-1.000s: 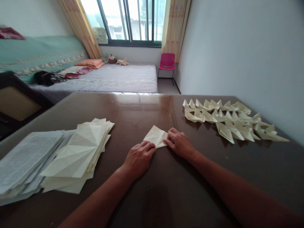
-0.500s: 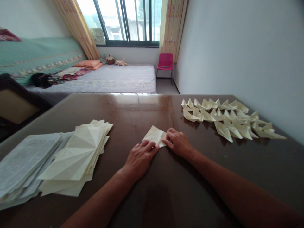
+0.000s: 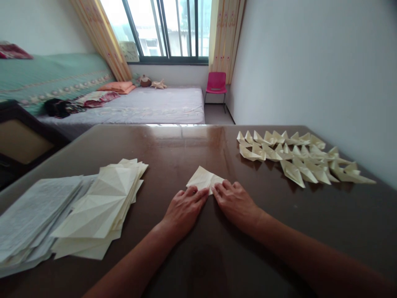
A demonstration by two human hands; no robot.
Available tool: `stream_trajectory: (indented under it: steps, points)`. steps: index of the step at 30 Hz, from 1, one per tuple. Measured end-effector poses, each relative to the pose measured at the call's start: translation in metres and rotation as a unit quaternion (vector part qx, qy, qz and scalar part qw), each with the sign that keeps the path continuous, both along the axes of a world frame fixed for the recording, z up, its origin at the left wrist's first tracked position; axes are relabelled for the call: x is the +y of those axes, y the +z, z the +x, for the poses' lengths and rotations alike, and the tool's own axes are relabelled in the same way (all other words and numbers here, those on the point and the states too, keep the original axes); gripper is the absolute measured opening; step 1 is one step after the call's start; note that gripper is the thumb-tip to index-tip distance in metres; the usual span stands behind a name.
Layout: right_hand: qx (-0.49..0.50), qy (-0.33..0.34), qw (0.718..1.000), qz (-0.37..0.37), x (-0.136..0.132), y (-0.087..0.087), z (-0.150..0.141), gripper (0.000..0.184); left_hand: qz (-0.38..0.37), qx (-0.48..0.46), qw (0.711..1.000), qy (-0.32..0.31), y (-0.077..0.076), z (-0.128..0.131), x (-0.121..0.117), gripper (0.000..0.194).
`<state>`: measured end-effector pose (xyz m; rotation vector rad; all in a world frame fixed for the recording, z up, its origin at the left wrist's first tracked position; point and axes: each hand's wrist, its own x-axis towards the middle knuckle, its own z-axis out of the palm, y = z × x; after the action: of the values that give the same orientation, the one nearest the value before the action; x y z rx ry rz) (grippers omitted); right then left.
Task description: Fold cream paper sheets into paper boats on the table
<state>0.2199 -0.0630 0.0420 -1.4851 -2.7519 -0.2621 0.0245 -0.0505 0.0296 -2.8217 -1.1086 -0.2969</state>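
A small piece of folded cream paper (image 3: 202,177) lies on the brown table (image 3: 173,153) in front of me. My left hand (image 3: 186,205) has its bent fingers closed on the paper's near left edge. On the near right edge, the fingertips of my right hand (image 3: 234,200) are bunched together and press the paper down. The fingers and thumbs partly cover the near side of the sheet, so the fold under them is hidden. The two hands are close but apart.
At the left lies a stack of creased cream sheets (image 3: 96,203), overlapping a pile of printed papers (image 3: 37,211). Several folded paper boats (image 3: 282,151) stand in rows at the back right. Beyond the table are a bed (image 3: 161,103) and a pink chair (image 3: 216,82).
My right hand has slid toward me, from the paper's right corner to its near edge. My left hand stays on the near left edge. The view has tilted slightly up.
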Motion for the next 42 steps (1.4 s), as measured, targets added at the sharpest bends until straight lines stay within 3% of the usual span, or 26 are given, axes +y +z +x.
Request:
stream_trajectory:
  steps: [5,9,14,20,23,27,36,42]
  points:
    - [-0.043,-0.062,0.997,0.005,-0.006,0.003,0.001,0.024,0.007,0.008,1.0,0.003,-0.002,-0.007,0.005,0.036]
    - [-0.012,-0.075,0.997,0.005,-0.001,0.005,-0.001,0.024,0.022,-0.028,0.997,0.074,-0.009,-0.015,0.015,0.041]
    - [0.044,-0.028,0.999,-0.01,0.014,-0.005,0.005,0.032,-0.011,-0.099,0.992,0.077,-0.016,-0.022,0.024,0.048]
    - [0.15,0.03,0.988,0.002,0.038,-0.021,0.028,0.03,-0.099,-0.17,0.98,0.041,-0.009,-0.021,0.018,0.049]
    - [0.217,0.041,0.975,0.001,0.044,-0.029,0.033,0.028,-0.106,-0.15,0.983,-0.007,-0.004,-0.017,0.011,0.041]
    - [0.269,0.09,0.959,0.001,0.046,-0.034,0.031,0.029,-0.045,-0.089,0.994,-0.044,0.003,-0.013,0.005,0.035]
    - [0.225,0.1,0.969,0.012,0.04,-0.03,0.024,0.028,0.06,0.002,0.998,-0.018,0.004,-0.008,-0.003,0.027]
    - [0.211,0.097,0.973,0.01,0.037,-0.03,0.019,0.028,0.039,0.06,0.997,0.008,0.003,-0.009,-0.007,0.026]
